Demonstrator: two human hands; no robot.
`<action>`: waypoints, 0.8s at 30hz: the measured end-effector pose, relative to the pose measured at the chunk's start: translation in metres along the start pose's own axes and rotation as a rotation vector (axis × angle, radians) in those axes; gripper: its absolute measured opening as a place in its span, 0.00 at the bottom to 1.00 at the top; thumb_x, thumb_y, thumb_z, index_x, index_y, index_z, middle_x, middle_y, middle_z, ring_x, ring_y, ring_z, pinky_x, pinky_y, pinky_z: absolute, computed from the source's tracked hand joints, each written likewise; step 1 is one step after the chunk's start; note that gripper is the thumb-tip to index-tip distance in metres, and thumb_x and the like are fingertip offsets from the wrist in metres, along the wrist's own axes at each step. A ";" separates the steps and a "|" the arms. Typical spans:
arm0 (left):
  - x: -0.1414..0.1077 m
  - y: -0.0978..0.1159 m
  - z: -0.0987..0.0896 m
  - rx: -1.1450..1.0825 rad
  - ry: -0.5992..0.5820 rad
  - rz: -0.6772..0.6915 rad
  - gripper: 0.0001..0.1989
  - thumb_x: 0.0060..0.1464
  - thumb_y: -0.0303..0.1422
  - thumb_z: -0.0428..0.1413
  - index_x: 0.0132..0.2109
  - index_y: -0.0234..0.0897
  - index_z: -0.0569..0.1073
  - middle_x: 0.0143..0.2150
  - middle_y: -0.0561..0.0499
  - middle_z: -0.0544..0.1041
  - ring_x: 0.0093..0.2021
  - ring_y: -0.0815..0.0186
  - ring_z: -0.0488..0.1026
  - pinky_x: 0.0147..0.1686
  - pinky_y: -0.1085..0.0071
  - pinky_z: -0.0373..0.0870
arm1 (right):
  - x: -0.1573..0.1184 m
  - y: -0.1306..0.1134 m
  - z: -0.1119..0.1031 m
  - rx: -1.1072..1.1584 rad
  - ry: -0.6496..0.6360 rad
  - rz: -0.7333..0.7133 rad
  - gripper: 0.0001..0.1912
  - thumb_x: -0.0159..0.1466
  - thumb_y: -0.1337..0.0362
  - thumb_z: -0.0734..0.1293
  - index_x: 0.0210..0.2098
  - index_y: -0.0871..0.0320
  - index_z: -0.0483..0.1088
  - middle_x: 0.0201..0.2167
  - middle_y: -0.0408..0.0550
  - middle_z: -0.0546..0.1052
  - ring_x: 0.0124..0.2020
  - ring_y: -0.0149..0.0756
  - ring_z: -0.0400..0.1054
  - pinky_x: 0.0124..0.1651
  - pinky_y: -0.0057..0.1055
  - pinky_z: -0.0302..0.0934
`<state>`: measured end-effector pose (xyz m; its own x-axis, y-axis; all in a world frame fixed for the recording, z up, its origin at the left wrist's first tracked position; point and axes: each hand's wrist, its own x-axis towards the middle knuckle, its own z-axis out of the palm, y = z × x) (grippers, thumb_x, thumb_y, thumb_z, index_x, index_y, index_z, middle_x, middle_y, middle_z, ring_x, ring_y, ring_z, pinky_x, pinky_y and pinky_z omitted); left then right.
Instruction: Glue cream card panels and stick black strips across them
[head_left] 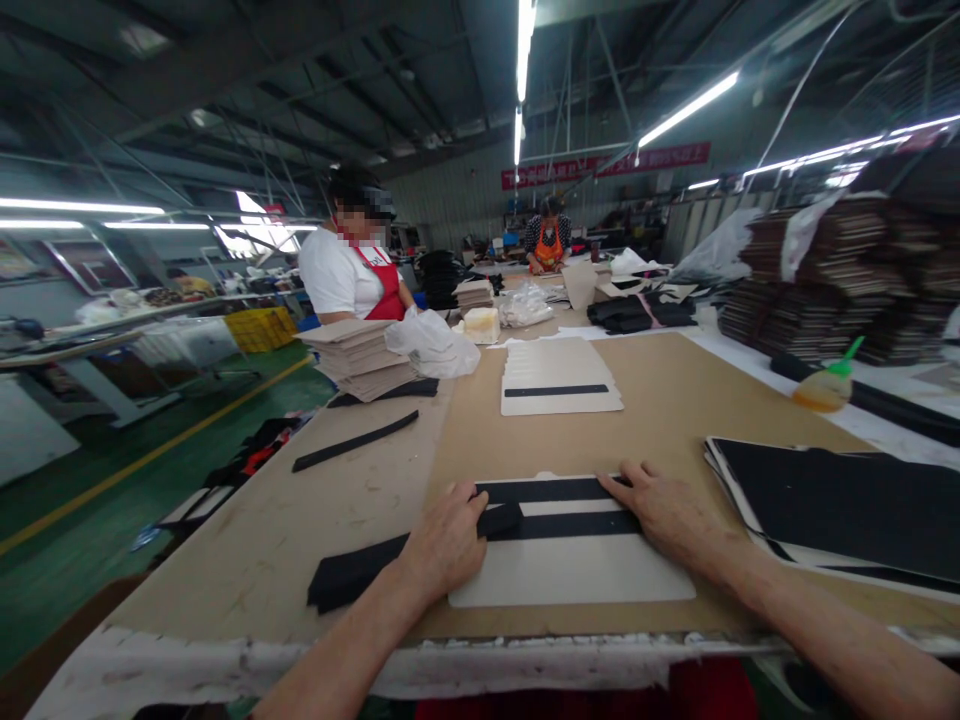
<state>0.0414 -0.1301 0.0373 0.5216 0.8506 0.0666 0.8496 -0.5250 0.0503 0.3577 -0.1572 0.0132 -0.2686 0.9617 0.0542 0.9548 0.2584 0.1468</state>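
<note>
two hands [448, 540] [667, 515] at one board [570, 575], two strips [547, 490] [581, 525] across

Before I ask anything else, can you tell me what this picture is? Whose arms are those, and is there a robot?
There's no robot here. A person wears a camera on their head, looking forward and down, so the arms at the bottom are that person's own.

The left hand is over some thick black strips, which poke out on both sides of it; I can't tell how tightly it grips. The right hand touches the right side of a pale board, which has two dark bands across it.

On the big brown table there's also another pale board farther away, a loose black strip on the left and dark sheets on the right. A different person, in a red apron, is beyond the table's left side.
</note>
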 end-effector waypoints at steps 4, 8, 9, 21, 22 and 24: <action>-0.016 -0.011 0.006 -0.049 0.028 -0.009 0.24 0.50 0.27 0.52 0.56 0.32 0.73 0.57 0.43 0.72 0.58 0.55 0.66 0.60 0.61 0.63 | -0.019 0.026 0.014 0.072 0.055 0.034 0.30 0.63 0.76 0.52 0.61 0.55 0.69 0.54 0.57 0.74 0.51 0.49 0.69 0.53 0.45 0.64; -0.032 -0.021 0.020 -0.101 0.121 -0.022 0.26 0.49 0.26 0.53 0.57 0.34 0.72 0.62 0.45 0.71 0.62 0.56 0.64 0.63 0.60 0.61 | -0.042 0.030 0.024 0.289 0.101 0.146 0.30 0.61 0.75 0.53 0.58 0.62 0.72 0.60 0.56 0.72 0.61 0.44 0.64 0.65 0.43 0.55; -0.035 -0.023 0.023 -0.109 0.146 -0.020 0.26 0.49 0.25 0.53 0.57 0.35 0.72 0.62 0.46 0.71 0.62 0.57 0.64 0.64 0.60 0.61 | -0.047 0.026 0.025 0.362 0.115 0.155 0.30 0.61 0.74 0.53 0.59 0.62 0.70 0.61 0.55 0.71 0.62 0.42 0.63 0.67 0.41 0.52; -0.030 -0.046 0.037 -0.107 0.274 0.025 0.22 0.51 0.34 0.52 0.53 0.40 0.75 0.55 0.47 0.77 0.55 0.55 0.74 0.59 0.57 0.69 | 0.001 -0.022 0.009 1.342 0.314 0.607 0.26 0.54 0.64 0.69 0.52 0.57 0.63 0.47 0.51 0.76 0.47 0.42 0.72 0.51 0.37 0.64; -0.029 -0.050 0.040 -0.101 0.289 0.031 0.21 0.52 0.35 0.52 0.53 0.40 0.76 0.54 0.48 0.78 0.54 0.55 0.74 0.58 0.58 0.70 | 0.006 -0.023 0.008 1.371 0.321 0.591 0.26 0.52 0.66 0.70 0.50 0.57 0.63 0.46 0.50 0.77 0.46 0.41 0.73 0.50 0.37 0.65; -0.026 -0.059 0.045 -0.091 0.319 0.040 0.21 0.53 0.38 0.51 0.53 0.42 0.76 0.54 0.49 0.78 0.54 0.55 0.75 0.57 0.58 0.72 | 0.007 -0.017 0.005 1.413 0.330 0.553 0.26 0.50 0.68 0.70 0.48 0.56 0.63 0.44 0.49 0.78 0.44 0.41 0.74 0.47 0.36 0.67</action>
<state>-0.0187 -0.1199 -0.0122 0.4920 0.7842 0.3781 0.8108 -0.5709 0.1291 0.3400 -0.1540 0.0061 0.3113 0.9501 0.0207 0.2292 -0.0540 -0.9719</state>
